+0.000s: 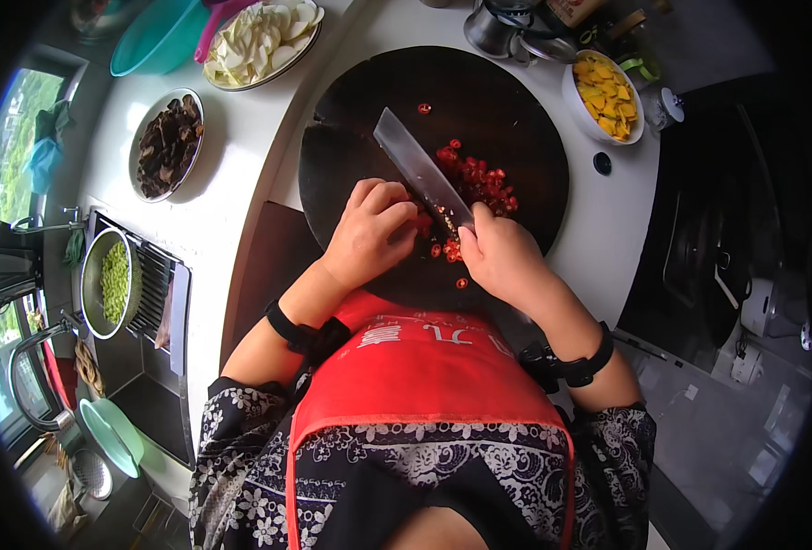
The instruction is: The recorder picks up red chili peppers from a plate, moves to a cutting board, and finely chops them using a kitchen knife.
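Observation:
My right hand [506,258] grips the handle end of a kitchen cleaver [416,161], whose blade points to the upper left over a round dark chopping board [358,89]. Seeds and small bits stick to the blade near my grip. With its fingers curled, my left hand [375,230] holds red chili peppers [421,223] down against the board, beside the blade; the fingers hide most of them. On the blade's far side lies a heap of chopped red chili [481,180]. A few loose chili rings [453,249] are scattered near my right hand.
Left of the board stand a plate of dark sliced pieces [170,144] and a plate of pale slices [261,45]. A bowl of yellow-orange pieces [605,100] is at the upper right, near a dark cooktop [695,227]. A colander of chopped green pieces [112,282] rests over the sink [152,405].

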`<state>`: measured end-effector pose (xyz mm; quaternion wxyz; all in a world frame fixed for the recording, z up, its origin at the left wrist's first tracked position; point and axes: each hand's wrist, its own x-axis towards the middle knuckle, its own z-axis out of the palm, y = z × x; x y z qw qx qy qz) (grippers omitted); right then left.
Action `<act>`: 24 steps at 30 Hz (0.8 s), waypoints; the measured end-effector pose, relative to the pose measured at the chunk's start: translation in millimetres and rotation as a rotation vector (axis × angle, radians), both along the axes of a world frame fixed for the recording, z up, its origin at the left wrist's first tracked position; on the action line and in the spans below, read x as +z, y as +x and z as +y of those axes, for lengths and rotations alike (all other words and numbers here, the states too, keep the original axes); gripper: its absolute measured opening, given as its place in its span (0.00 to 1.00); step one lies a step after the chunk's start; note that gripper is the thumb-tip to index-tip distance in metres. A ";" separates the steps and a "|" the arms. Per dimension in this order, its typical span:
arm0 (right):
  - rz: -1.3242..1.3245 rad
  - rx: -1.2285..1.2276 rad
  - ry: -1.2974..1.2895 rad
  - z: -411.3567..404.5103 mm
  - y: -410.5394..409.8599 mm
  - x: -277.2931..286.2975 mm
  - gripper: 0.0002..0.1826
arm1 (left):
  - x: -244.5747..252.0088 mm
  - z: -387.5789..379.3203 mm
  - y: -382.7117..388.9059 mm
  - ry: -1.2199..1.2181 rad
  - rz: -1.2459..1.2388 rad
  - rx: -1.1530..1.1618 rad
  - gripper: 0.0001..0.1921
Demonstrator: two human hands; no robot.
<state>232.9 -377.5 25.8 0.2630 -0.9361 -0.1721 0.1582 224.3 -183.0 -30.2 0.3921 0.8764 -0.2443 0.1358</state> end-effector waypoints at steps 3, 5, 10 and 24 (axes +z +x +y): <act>0.009 0.103 -0.107 5.4 -1.9 4.3 0.09 | -3.4 -1.5 1.6 0.012 0.002 -0.012 0.14; 0.002 0.070 -0.169 19.2 2.6 -7.1 0.11 | -4.4 -3.3 1.6 0.017 -0.003 -0.008 0.14; -0.045 0.006 -0.034 13.1 13.1 -29.4 0.10 | -9.8 -3.0 4.5 0.021 -0.032 -0.012 0.13; 0.004 0.026 -0.036 6.8 11.5 -19.0 0.10 | -4.4 -3.8 2.5 -0.019 -0.025 -0.021 0.13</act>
